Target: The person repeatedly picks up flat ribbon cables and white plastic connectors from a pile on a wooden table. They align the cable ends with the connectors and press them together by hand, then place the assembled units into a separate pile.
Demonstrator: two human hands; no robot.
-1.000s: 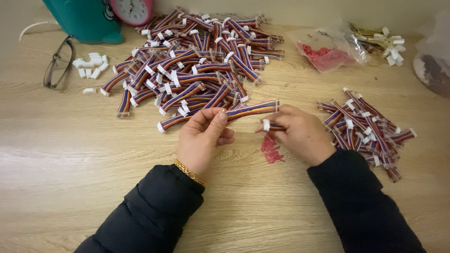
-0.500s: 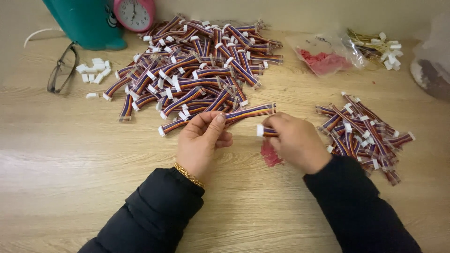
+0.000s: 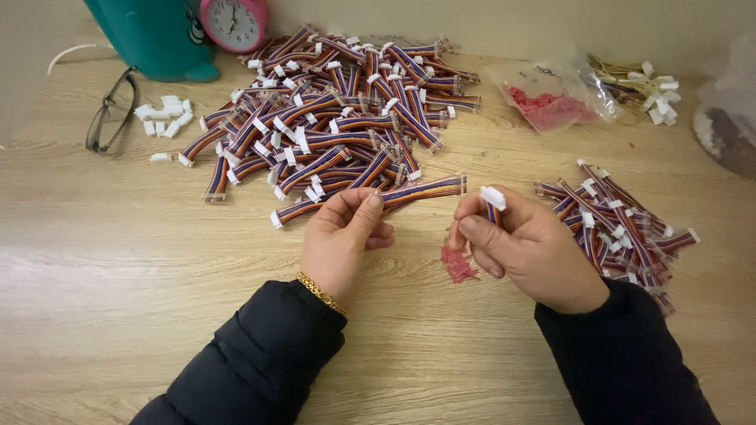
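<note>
My left hand (image 3: pixel 342 240) pinches a short ribbon cable (image 3: pixel 421 190) of many colours; the cable's free end points right, and its wires end bare of any plug. My right hand (image 3: pixel 535 252) holds another short cable upright between thumb and fingers, a white plug (image 3: pixel 494 197) at its top. The two cables are a little apart. A few small red pieces (image 3: pixel 457 266) lie on the wooden table between my hands. Both sleeves are black, and a gold bracelet sits on my left wrist.
A big heap of the same cables (image 3: pixel 339 118) lies behind my hands, a smaller heap (image 3: pixel 622 220) to the right. Loose white plugs (image 3: pixel 165 114), glasses (image 3: pixel 110 110), a teal container (image 3: pixel 153 35) and a pink clock (image 3: pixel 234 22) stand far left. Plastic bags (image 3: pixel 551 102) lie far right.
My right hand has drawn away from the end of the left hand's cable and tipped its own cable upright, white plug on top. My left hand has barely moved.
</note>
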